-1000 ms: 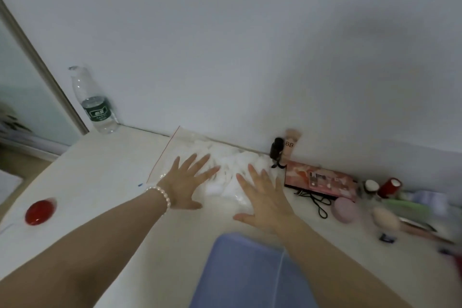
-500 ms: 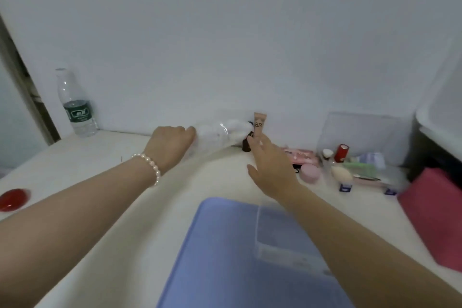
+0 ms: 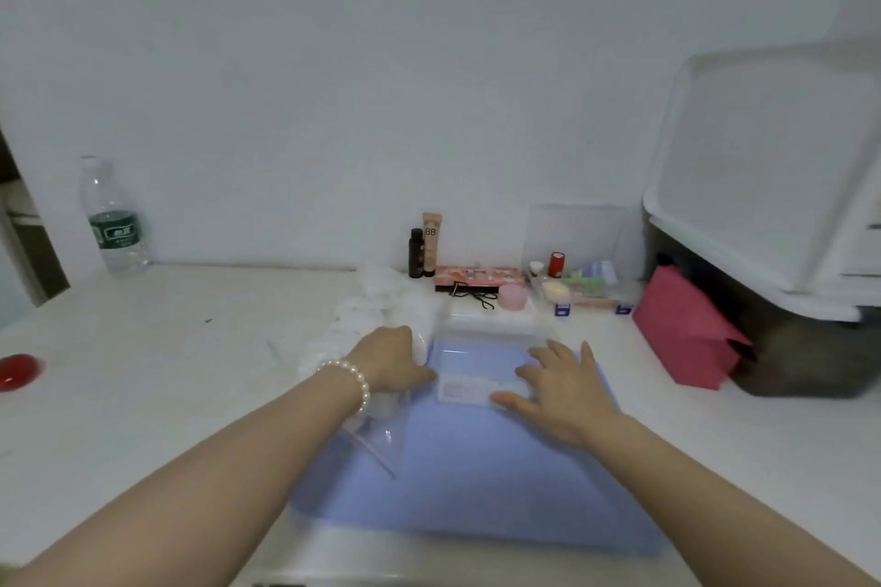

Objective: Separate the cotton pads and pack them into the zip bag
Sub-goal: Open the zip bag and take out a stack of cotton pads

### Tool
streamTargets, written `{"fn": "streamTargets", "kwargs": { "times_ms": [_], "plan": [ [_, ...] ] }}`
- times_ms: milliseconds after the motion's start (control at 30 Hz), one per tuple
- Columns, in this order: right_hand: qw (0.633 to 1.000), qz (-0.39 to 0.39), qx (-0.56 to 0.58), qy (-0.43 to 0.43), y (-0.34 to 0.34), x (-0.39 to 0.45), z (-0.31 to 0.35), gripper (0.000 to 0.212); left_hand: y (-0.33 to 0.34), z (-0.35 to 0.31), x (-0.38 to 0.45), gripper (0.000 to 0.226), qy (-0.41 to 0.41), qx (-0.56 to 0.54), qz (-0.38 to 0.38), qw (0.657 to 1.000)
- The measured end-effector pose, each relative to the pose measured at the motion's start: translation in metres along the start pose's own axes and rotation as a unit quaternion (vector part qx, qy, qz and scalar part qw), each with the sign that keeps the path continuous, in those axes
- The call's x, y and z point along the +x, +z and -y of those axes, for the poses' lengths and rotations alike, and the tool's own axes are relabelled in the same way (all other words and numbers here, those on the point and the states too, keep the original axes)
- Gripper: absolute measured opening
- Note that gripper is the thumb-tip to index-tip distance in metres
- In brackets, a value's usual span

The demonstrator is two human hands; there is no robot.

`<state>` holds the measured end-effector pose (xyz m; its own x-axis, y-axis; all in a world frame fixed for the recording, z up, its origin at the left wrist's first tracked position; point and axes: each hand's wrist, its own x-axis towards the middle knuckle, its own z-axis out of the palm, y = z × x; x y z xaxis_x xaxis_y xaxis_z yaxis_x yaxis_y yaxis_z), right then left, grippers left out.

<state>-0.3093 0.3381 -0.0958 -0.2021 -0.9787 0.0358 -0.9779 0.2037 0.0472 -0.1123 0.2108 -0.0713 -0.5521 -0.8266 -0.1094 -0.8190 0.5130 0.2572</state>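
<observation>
Gripping filled zip bag (image 3: 381, 324) of cotton pads in left hand (image 3: 388, 360) at blue box (image 3: 476, 467) edge; right hand (image 3: 562, 388) flat, fingers relaxed, on lid. Light, soft, slippery film; hold near seal.

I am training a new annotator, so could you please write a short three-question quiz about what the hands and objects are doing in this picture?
1. True or false: the left hand grips the zip bag that holds the cotton pads.
2. Multiple choice: the right hand rests on A) the water bottle, B) the blue lid, C) the pink pouch.
3. Fill in: the tube by the wall bears the letters ____.

Key: 1 true; 2 B, with fingers flat; 3 BB.
</observation>
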Motion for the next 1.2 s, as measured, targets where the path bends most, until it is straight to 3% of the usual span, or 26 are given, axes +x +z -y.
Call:
{"fn": "streamTargets", "kwargs": {
  "times_ms": [33,100,167,233,300,367,633,767,900,1033,1200],
  "plan": [
    [0.999,-0.002,0.03,0.021,0.005,-0.005,-0.007,0.087,0.002,0.003,-0.003,0.063,0.022,-0.06,0.021,0.998],
    [0.987,-0.042,0.125,0.094,0.014,-0.011,-0.021,0.071,0.004,0.014,-0.011,0.067,0.086,-0.122,-0.007,0.989],
    [0.957,-0.059,0.199,0.202,0.026,-0.008,-0.04,0.06,0.009,0.034,-0.018,0.064,0.14,-0.028,-0.092,0.985],
    [0.94,-0.002,0.223,0.258,0.041,-0.003,-0.054,0.054,0.019,0.055,-0.023,0.077,0.138,0.126,-0.126,0.974],
    [0.934,0.044,0.233,0.267,0.052,0.001,-0.058,0.051,0.032,0.069,-0.027,0.097,0.063,0.16,-0.054,0.984],
    [0.935,0.036,0.242,0.257,0.058,0.006,-0.06,0.05,0.047,0.077,-0.028,0.104,0.018,0.114,-0.005,0.993],
    [0.956,0.013,0.253,0.15,0.062,0.022,-0.067,0.047,0.062,0.073,-0.039,0.096,-0.044,0.037,-0.03,0.998],
    [0.948,0.003,0.265,0.176,0.05,0.045,-0.056,0.046,0.062,0.077,-0.038,0.106,-0.047,0.038,-0.042,0.997],
    [0.916,-0.037,0.349,0.195,0.029,0.067,-0.024,0.034,0.066,0.075,-0.035,0.109,-0.046,0.047,-0.048,0.997],
    [0.937,-0.069,0.233,0.25,0.022,0.069,-0.017,0.017,0.072,0.078,-0.04,0.097,-0.034,0.058,-0.051,0.996],
    [0.936,-0.087,0.136,0.313,0.017,0.059,-0.043,0.023,0.076,0.08,-0.042,0.089,0.002,0.071,-0.056,0.996]
  ]
}}
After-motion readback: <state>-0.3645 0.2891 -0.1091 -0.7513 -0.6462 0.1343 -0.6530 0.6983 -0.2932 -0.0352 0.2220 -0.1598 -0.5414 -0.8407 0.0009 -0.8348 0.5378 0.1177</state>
